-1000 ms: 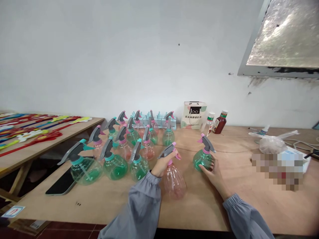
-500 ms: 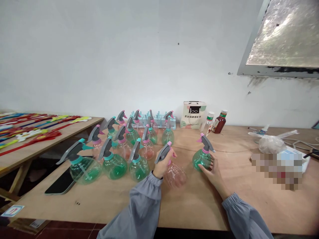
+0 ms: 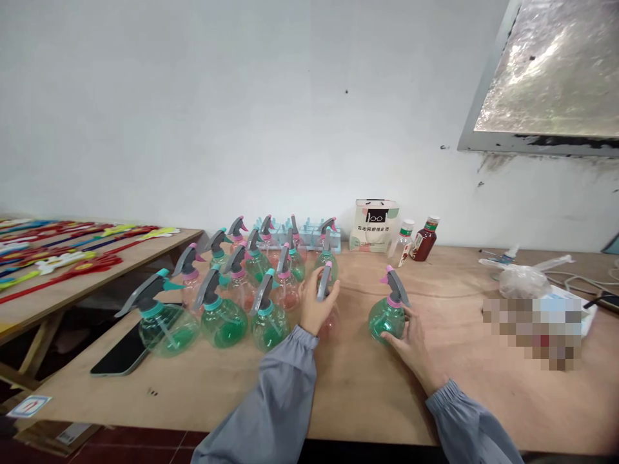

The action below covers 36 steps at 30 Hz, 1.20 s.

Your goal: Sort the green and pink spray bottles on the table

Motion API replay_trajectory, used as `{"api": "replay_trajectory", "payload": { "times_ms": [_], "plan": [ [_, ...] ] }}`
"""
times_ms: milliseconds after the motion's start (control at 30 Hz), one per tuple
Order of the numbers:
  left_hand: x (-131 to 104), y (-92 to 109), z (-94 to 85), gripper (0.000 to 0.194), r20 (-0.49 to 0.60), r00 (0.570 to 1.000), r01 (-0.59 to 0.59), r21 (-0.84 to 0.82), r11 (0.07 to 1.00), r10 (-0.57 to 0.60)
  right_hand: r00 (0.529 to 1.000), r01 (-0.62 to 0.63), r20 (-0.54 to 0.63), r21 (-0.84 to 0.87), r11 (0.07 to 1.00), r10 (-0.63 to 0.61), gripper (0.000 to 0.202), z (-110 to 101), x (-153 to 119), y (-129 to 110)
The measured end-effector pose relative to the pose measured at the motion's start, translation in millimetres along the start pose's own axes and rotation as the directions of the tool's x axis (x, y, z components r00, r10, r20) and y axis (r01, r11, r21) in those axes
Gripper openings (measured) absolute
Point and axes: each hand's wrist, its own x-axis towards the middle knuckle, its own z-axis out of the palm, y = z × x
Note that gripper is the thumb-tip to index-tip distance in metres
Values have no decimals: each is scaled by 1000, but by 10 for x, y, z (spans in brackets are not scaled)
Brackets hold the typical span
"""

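My left hand (image 3: 316,301) is closed around the grey-and-pink trigger head of a pink spray bottle (image 3: 331,324). That bottle's round body is partly hidden behind the hand. To the right, my right hand (image 3: 411,341) grips the side of a green spray bottle (image 3: 385,319), its thumb at the front. This one has a pink collar and nozzle and stands on the table. Left of my left hand, several more green and pink bottles stand in rows, among them a green bottle with a teal collar (image 3: 269,328) closest by.
A phone (image 3: 120,351) lies under the leftmost bottle on the wooden table (image 3: 242,399). At the back are light-blue racks (image 3: 309,237), a paper bag (image 3: 370,241) and two sauce bottles (image 3: 422,243). A plastic bag (image 3: 522,281) and cables lie right. Colourful strips cover the left table.
My left hand has turned the pink bottle so its head faces away from me, and the bottle has shifted left. My right hand and the green bottle have moved slightly left.
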Motion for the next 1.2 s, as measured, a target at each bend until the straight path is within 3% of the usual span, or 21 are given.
{"api": "replay_trajectory", "payload": {
  "times_ms": [133,233,433,600,767,833,1033,1200],
  "plan": [
    [-61,-112,35,22,-55,995,-61,258,964,78,996,44,-81,-52,998,-48,72,-113,150,-160],
    [-141,-224,14,19,-27,998,-46,289,956,56,996,90,-22,58,994,-89,71,-159,394,-358],
    [-312,-542,-88,52,57,997,-53,186,981,43,957,-10,278,324,946,-85,77,-83,854,-645],
    [-326,-743,-17,68,16,1000,-14,192,981,11,946,-12,300,418,909,-125,57,12,973,-613],
    [-227,-855,96,79,36,998,42,159,986,-48,966,-128,259,440,889,10,46,37,1022,-514],
    [-206,-896,106,83,67,997,33,140,990,-43,968,-175,244,511,841,53,36,28,1043,-538],
    [-204,-941,84,81,119,992,21,87,996,-31,967,-250,238,785,567,97,15,21,1023,-769],
    [-215,-928,80,79,125,992,10,87,996,-21,975,-220,193,825,520,107,13,45,985,-874]
  ]
}}
